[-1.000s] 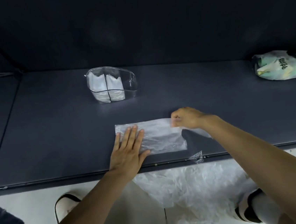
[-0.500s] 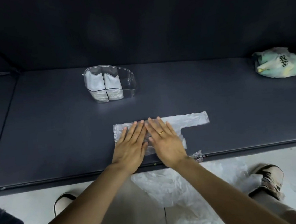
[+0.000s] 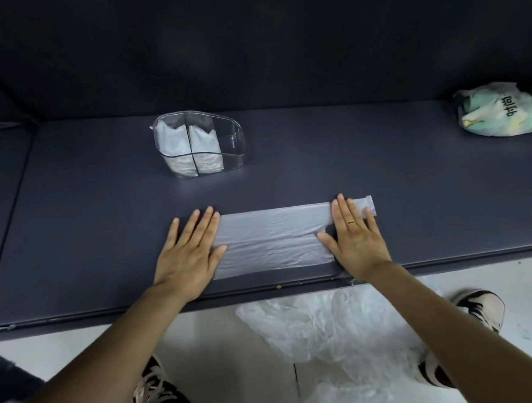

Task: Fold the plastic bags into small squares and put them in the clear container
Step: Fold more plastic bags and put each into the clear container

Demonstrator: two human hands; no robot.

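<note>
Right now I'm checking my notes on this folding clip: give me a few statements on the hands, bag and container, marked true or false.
1. Both hands, left and right, lie flat on the bag. True.
2. The bag is already a small square. False: it is a long strip.
3. The container holds folded bags. True.
4. The container stands on the bag. False: it stands apart, farther back.

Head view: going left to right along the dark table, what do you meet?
Clear container with folded bags, set farther back → left hand → flattened plastic bag → right hand → printed green bag at far right.
</note>
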